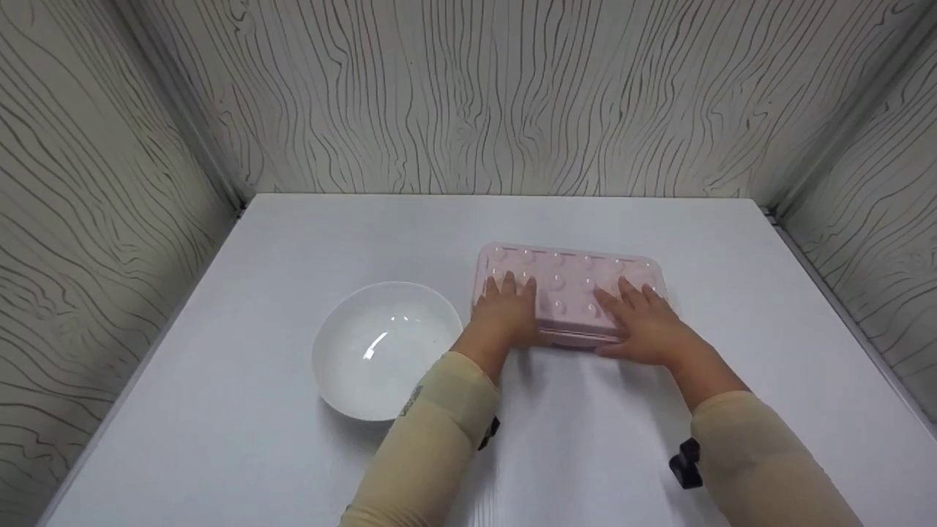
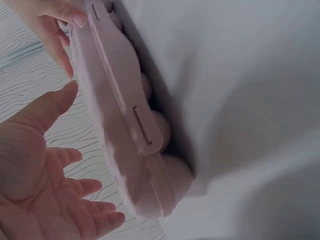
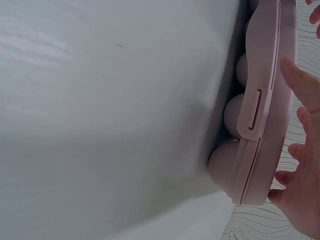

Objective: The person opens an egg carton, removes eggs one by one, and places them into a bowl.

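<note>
A pink plastic egg box [image 1: 564, 285] with a bumpy lid lies on the white table, its lid down. The left hand [image 1: 506, 313] is over the box's left part, fingers spread and straight. Over the right part reaches the right hand [image 1: 648, 331], its fingers also spread. In the left wrist view the box's front latch strip [image 2: 131, 100] runs along the seam between lid and base. The right wrist view has the right thumb [image 3: 297, 82] at the lid's front face. Rounded egg cups bulge under the rim. Whatever is inside stays hidden.
A wide white bowl [image 1: 366, 388] stands left of the box, close to the left forearm, with nothing visible in it. Wood-grain panels [image 1: 468, 95] enclose the white table [image 1: 241, 424] at the back and both sides.
</note>
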A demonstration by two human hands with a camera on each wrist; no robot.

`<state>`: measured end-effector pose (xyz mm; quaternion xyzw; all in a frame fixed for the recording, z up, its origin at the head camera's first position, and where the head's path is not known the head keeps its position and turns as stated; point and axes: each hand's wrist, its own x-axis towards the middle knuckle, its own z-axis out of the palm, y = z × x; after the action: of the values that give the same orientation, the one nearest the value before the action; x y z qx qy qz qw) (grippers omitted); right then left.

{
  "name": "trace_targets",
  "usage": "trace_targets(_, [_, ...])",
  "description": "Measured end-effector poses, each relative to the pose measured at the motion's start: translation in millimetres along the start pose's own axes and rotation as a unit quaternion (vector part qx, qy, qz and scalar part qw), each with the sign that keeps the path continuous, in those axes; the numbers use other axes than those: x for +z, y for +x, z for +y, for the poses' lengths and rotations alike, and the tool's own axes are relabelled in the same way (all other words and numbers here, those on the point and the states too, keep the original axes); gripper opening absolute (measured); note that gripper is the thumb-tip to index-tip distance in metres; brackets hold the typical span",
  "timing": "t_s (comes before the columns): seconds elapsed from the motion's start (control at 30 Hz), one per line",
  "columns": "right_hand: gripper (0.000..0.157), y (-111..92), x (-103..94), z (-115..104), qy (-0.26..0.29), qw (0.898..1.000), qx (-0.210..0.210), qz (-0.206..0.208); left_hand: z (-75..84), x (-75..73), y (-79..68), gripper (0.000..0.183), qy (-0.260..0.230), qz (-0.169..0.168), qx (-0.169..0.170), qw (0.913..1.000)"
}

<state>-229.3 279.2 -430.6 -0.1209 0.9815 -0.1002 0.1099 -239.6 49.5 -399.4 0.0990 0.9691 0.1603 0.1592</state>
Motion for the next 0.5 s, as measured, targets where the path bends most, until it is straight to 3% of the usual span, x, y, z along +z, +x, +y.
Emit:
trace_targets(0.17, [0.096, 0, 5.6, -3, -0.022, 1.0, -0.003, -0.006, -2.9, 12.2, 0.4, 0.094, 0.016, 0.005, -0.007, 0.9998])
trace_targets(0.5, [0.094, -2, 11.2, -6, -0.047, 0.998, -0.007, 0.034, -9.0, 31.1, 6.3, 0.096, 0.072, 0.04, 0.003, 0.9966])
